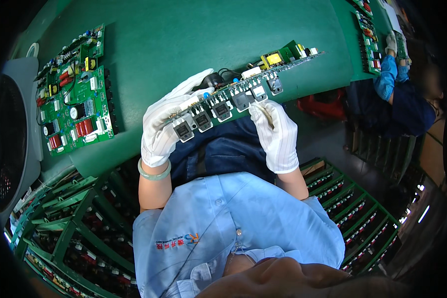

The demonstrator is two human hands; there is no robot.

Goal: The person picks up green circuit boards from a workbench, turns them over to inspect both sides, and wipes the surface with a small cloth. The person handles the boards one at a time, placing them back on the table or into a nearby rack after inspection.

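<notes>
A green circuit board (216, 93) is held on edge above the front of the bench, tilted up to the right. Along its lower edge hangs a row of several black power transistors (202, 119) with metal tabs. My left hand (165, 119), in a white striped glove, grips the board's left end, fingers behind it and thumb in front. In a matching glove, my right hand (277, 134) has its fingers closed at one transistor (258, 93) right of the middle. The fingertips meet its lower end. Yellow and white parts stand on the board's far face, partly hidden.
Several populated boards (74, 99) lie at the left of the green bench (208, 30). A grey fan (17, 134) stands at the left edge. Green racks (79, 223) with boards flank me. At far right a co-worker (392, 99) handles a board beside more boards (366, 42).
</notes>
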